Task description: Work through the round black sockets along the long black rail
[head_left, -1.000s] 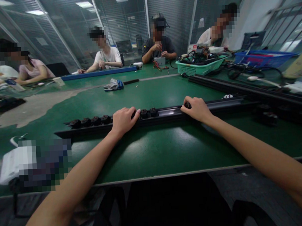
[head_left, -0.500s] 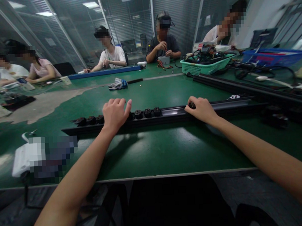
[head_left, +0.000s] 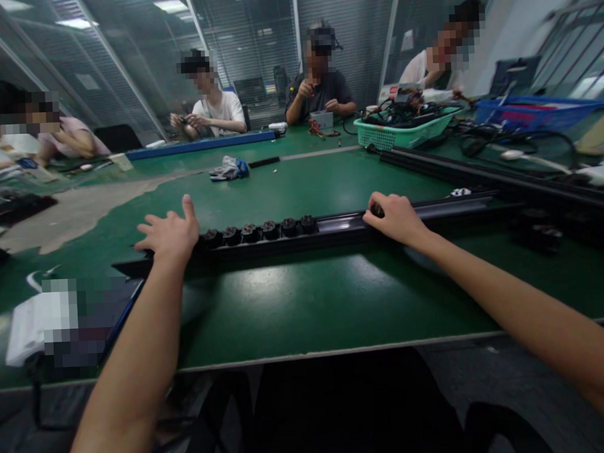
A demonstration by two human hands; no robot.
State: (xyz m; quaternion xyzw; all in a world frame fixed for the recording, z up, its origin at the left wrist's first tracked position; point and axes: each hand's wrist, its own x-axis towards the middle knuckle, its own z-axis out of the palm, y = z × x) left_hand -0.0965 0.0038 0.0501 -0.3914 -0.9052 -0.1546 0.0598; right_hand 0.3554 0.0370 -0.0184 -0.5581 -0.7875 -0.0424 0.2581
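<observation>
A long black metal rail lies across the green table, and a row of several small black socket-like modules sits in its channel. Over the rail's left end, my left hand has its fingers spread and holds nothing; the hand hides that end of the row. Farther right, my right hand is curled around one black socket-like module at the rail. The fingers cover most of this module, so I cannot tell whether it rests in the channel.
Longer black rails lie at the right, near cables. Behind them stand a green basket full of parts and a blue basket. A glove lies mid-table; a white device stands front left. Several people sit around the table.
My left hand has moved left along the rail and spread its fingers, uncovering more of the row. My right hand stays around its module. The view has shifted slightly.
</observation>
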